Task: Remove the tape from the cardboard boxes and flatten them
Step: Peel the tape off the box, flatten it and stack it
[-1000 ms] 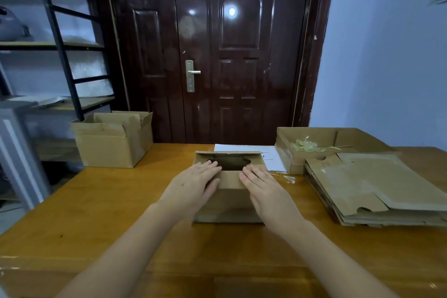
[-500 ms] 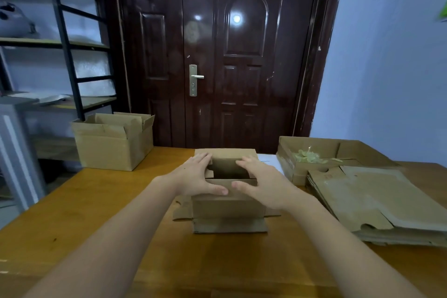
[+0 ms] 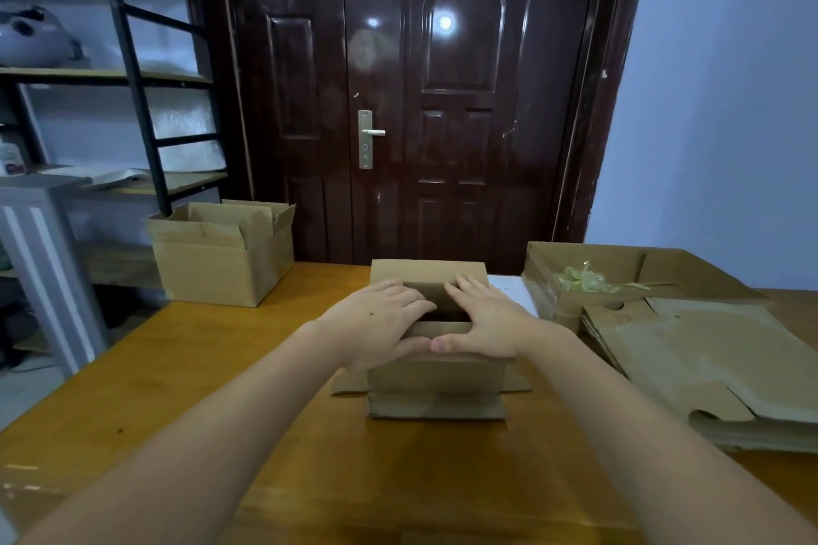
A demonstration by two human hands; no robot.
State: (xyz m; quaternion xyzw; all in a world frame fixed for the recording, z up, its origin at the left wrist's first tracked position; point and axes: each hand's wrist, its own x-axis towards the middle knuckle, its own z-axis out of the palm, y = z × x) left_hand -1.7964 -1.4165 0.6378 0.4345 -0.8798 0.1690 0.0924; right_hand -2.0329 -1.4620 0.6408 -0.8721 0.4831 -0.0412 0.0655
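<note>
The small box (image 3: 436,372) is set mid-table, its long axis crosswise. Its open top is pressed by the left hand (image 3: 376,321) and right hand (image 3: 484,323), fingers flat, apparently gripping nothing.

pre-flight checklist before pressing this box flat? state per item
1. Both hands on the small box: ok; left hand and right hand rest across its open top.
2. Top open: ok; dark interior shows between the hands.
3. Bottom flaps free: ok; they splay out on the table.
4. Tape all off: cannot tell.
5. Room around the box: ok; flattened stack sits apart on the right, open box far left.
</note>
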